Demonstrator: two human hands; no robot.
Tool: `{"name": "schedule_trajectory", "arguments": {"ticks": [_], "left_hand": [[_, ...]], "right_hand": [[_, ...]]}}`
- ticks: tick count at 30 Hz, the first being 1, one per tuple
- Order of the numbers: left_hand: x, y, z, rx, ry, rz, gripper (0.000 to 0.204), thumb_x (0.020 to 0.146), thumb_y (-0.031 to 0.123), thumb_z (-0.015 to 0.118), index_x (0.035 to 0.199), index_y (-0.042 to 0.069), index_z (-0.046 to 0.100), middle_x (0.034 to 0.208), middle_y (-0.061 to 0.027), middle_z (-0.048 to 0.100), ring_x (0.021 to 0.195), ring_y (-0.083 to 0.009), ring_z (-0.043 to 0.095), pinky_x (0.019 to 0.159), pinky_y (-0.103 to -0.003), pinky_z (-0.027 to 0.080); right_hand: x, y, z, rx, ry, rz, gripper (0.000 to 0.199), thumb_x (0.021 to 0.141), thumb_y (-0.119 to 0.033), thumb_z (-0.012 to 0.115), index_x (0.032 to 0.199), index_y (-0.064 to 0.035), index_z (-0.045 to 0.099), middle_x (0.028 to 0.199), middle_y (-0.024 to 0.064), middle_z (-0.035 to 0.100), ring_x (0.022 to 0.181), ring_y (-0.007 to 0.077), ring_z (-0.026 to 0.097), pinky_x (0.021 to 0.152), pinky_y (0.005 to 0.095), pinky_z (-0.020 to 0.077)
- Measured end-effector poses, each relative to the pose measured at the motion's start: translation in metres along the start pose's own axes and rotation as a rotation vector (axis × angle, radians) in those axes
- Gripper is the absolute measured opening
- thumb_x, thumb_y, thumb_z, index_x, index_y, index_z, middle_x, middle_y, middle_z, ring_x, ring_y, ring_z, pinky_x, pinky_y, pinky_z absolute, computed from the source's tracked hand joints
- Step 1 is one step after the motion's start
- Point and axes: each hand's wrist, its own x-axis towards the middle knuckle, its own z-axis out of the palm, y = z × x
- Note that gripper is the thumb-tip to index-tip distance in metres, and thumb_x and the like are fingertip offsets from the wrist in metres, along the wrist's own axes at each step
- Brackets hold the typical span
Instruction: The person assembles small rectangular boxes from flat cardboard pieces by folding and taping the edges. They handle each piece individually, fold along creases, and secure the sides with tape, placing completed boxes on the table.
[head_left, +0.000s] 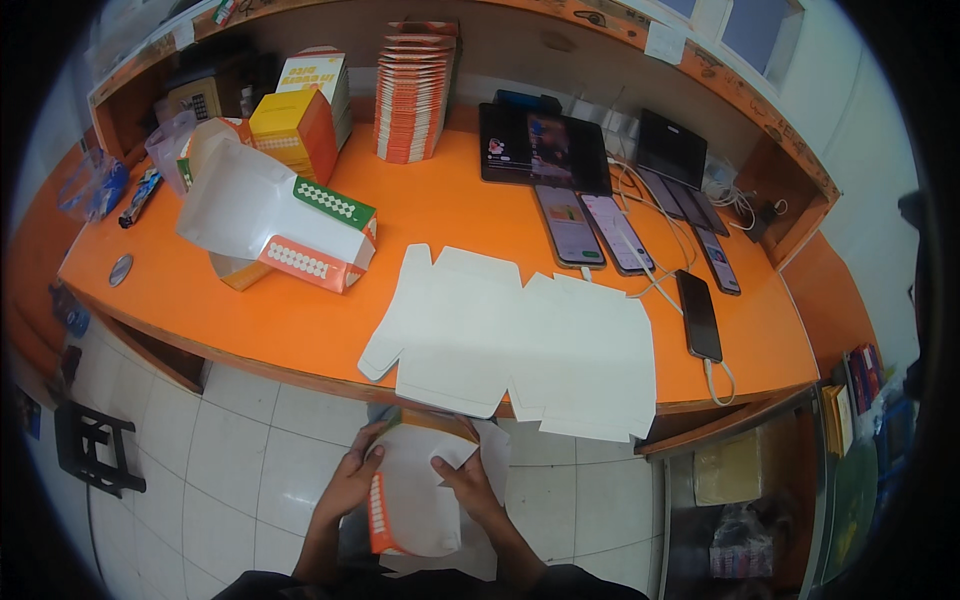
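Observation:
Low in front of me, over my lap, I hold a partly folded cardboard food box [415, 505], white inside with orange patterned sides. My left hand [354, 474] grips its left edge, thumb on the inner face. On the other side my right hand [468, 482] pinches a white flap near the upper right corner. Another white sheet shows partly beneath the box. Just beyond my hands, flat white die-cut box blanks [525, 340] lie on the orange desk [450, 220], overhanging its front edge. To their left rests a partly formed box [240, 205] with green and orange sides.
A yellow box [285, 125] and a tall stack of folded cartons [405, 115] stand at the back. Right of centre are a tablet [545, 150], several phones [700, 315] and white cables. A black stool [98, 450] stands on the floor at left; shelves [740, 500] are at lower right.

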Motion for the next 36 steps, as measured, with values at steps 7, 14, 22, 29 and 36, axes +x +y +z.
{"name": "schedule_trajectory", "arguments": {"ticks": [7,14,22,29,36], "left_hand": [[-0.012,-0.012,-0.023,-0.241,0.356,-0.058,0.047,0.097,0.031,0.051,0.128,-0.002,0.04,0.117,-0.0132,0.056,0.104,-0.0199,0.056,0.089,-0.032,0.045],[-0.008,-0.023,-0.022,0.025,0.443,0.164,0.038,0.099,0.024,0.047,0.126,-0.002,0.042,0.11,-0.0127,0.058,0.101,-0.0149,0.053,0.086,-0.027,0.042],[-0.02,-0.025,0.014,-0.124,0.349,0.166,0.039,0.098,0.016,0.042,0.135,0.007,0.031,0.119,-0.0153,0.048,0.102,-0.0177,0.05,0.086,-0.028,0.043],[-0.036,-0.047,0.045,-0.222,0.216,-0.054,0.056,0.101,0.044,0.026,0.145,0.011,0.016,0.132,-0.0194,0.042,0.115,-0.0267,0.05,0.093,-0.039,0.045],[-0.04,-0.045,0.048,-0.325,0.114,-0.093,0.047,0.1,0.025,0.044,0.141,0.01,0.028,0.102,-0.0138,0.059,0.085,-0.0212,0.063,0.068,-0.036,0.058]], "right_hand": [[-0.006,-0.014,-0.007,-0.06,-0.513,0.303,0.077,0.093,-0.024,0.057,0.148,-0.0088,0.005,0.146,0.0144,0.021,0.122,0.027,0.044,0.1,0.037,0.0391],[-0.013,-0.014,-0.011,0.093,-0.43,0.55,0.059,0.093,-0.014,0.055,0.141,-0.0202,0.022,0.118,0.0105,0.049,0.105,0.0167,0.049,0.09,0.0308,0.0402],[-0.015,0.004,-0.006,-0.006,-0.225,0.26,0.054,0.087,-0.009,0.065,0.131,-0.0154,0.033,0.1,0.0079,0.055,0.089,0.0112,0.053,0.076,0.0252,0.0436],[-0.007,0.014,-0.002,0.082,0.147,0.178,0.054,0.084,-0.005,0.068,0.124,-0.0118,0.034,0.096,0.0075,0.056,0.084,0.0109,0.054,0.07,0.0218,0.0448],[0.001,0.019,-0.009,0.165,0.267,0.138,0.059,0.081,-0.005,0.072,0.124,-0.0098,0.031,0.094,0.0108,0.058,0.084,0.0131,0.056,0.07,0.0249,0.0478]]}}
